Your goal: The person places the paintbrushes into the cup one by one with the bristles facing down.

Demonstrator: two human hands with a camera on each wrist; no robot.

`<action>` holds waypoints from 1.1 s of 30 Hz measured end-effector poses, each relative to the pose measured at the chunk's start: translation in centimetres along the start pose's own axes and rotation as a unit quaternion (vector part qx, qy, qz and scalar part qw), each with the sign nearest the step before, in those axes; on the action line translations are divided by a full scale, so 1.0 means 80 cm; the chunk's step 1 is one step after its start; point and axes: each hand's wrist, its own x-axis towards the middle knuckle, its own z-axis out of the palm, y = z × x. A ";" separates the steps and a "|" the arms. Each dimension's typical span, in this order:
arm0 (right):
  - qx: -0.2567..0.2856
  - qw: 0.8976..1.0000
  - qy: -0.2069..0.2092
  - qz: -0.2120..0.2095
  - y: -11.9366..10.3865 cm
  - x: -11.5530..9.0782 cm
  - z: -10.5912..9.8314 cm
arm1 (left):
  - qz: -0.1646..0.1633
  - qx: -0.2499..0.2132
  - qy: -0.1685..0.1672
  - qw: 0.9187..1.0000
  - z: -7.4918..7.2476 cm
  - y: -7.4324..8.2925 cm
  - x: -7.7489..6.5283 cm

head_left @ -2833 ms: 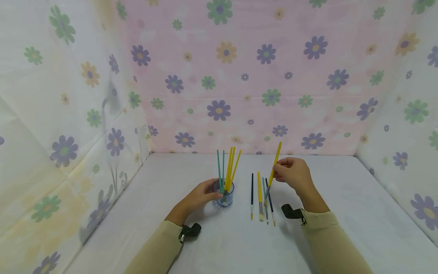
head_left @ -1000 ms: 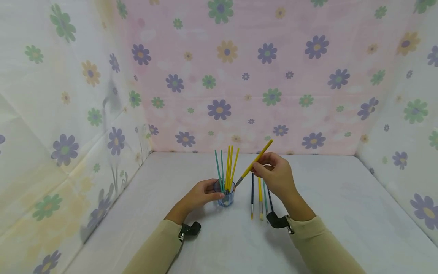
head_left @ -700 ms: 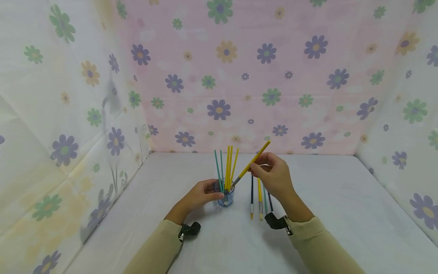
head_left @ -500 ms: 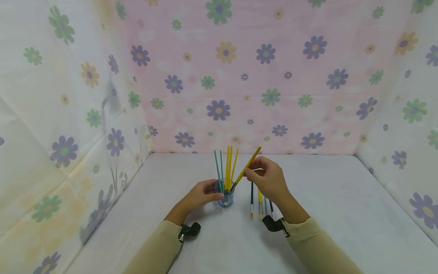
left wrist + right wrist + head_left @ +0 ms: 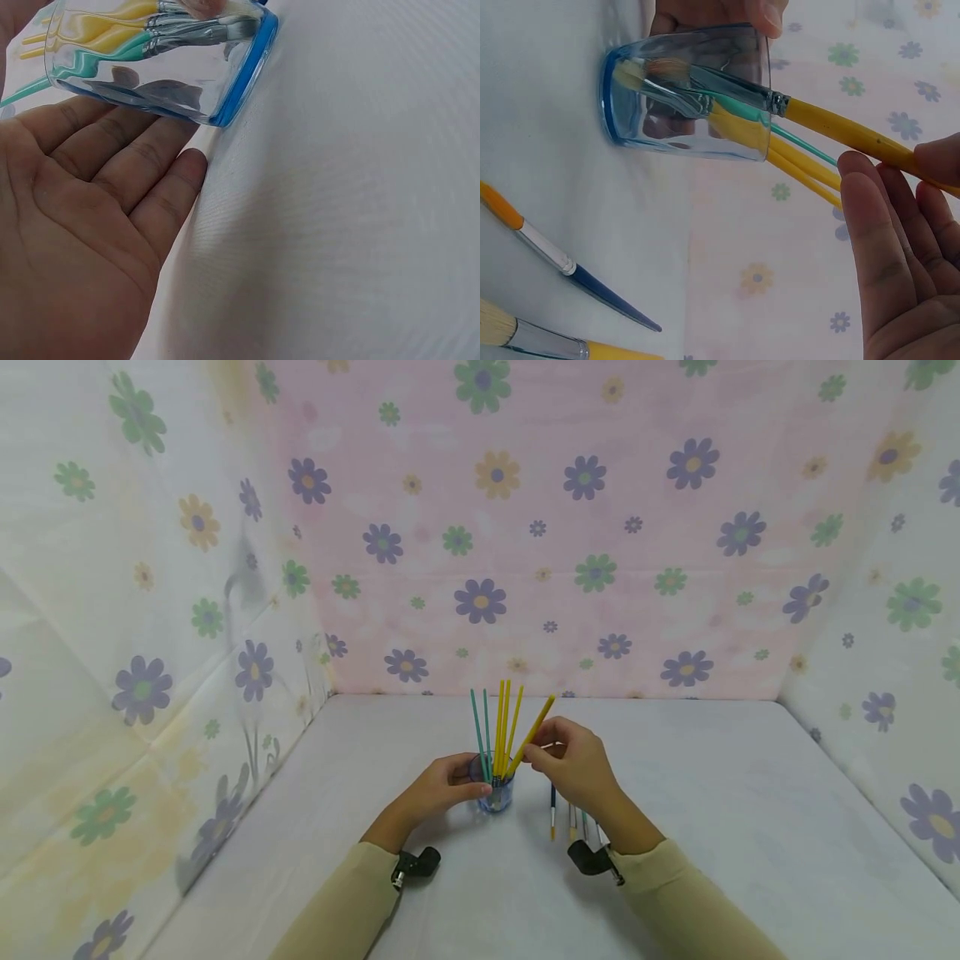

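Note:
My left hand [image 5: 435, 792] holds a clear, blue-based glass [image 5: 501, 799] upright on the table, thumb in front and fingers behind it. Several yellow and teal paintbrushes stand in the glass, bristles down. Between thumb and fingertips my right hand [image 5: 576, 764] pinches a yellow paintbrush [image 5: 840, 131] by its handle. It leans to the right, and its bristle end is inside the glass near the bottom. Under the right hand, more paintbrushes lie on the table, among them a dark blue one [image 5: 607, 292] with orange bristles and a wide yellow one [image 5: 551, 341]; the hand partly hides them.
The table has a white cover [image 5: 480, 893]. A pink flowered cloth [image 5: 540, 568] hangs behind it, with pale flowered cloths on both sides. Black wrist mounts [image 5: 420, 862] sit at both sleeve cuffs.
My right hand has carried the yellow paintbrush leftward from above the lying brushes, then lowered its bristle end into the glass. My left hand has stayed at the glass.

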 end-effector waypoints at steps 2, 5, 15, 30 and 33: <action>-0.007 1.000 0.001 0.003 0.000 -0.001 0.002 | 0.003 0.000 0.000 1.000 0.000 0.000 0.000; -0.011 1.000 0.002 0.009 0.001 -0.001 0.004 | 0.004 0.000 0.001 1.000 0.000 0.001 -0.001; -0.013 1.000 -0.008 0.003 0.003 -0.002 0.007 | 0.007 0.007 0.001 1.000 0.001 0.001 -0.001; -0.019 1.000 0.001 0.011 0.007 0.006 -0.007 | 0.013 0.000 0.001 1.000 0.000 -0.003 0.000; -0.017 1.000 0.007 0.018 0.008 0.008 -0.013 | 0.014 0.004 0.001 1.000 0.000 -0.004 0.000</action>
